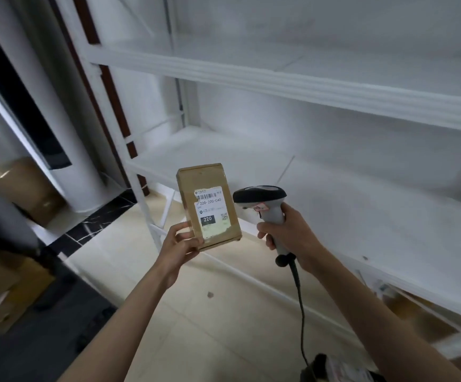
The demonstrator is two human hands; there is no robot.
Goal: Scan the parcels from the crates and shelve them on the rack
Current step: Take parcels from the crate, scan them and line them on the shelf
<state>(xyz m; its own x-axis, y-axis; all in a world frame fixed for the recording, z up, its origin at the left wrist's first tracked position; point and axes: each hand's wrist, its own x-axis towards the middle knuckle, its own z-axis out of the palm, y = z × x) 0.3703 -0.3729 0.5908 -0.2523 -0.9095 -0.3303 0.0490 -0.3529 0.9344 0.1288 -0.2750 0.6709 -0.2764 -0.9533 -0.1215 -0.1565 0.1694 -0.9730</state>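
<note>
A small brown cardboard parcel (207, 188) with a white shipping label reading 220 stands upright in front of me. My left hand (178, 245) grips its lower left corner. My right hand (290, 232) holds a grey and black barcode scanner (259, 195) by the handle, with the scanner head just right of the parcel's label. A black cable hangs down from the scanner. Behind both stands the white rack (334, 86), whose shelves in view look mostly bare.
Brown cardboard boxes (28, 188) sit at the left beside a white column, and more lie in a dark crate (6, 293) at the lower left. Packages show under the rack's lowest shelf (416, 318) at the right. The floor is beige tile.
</note>
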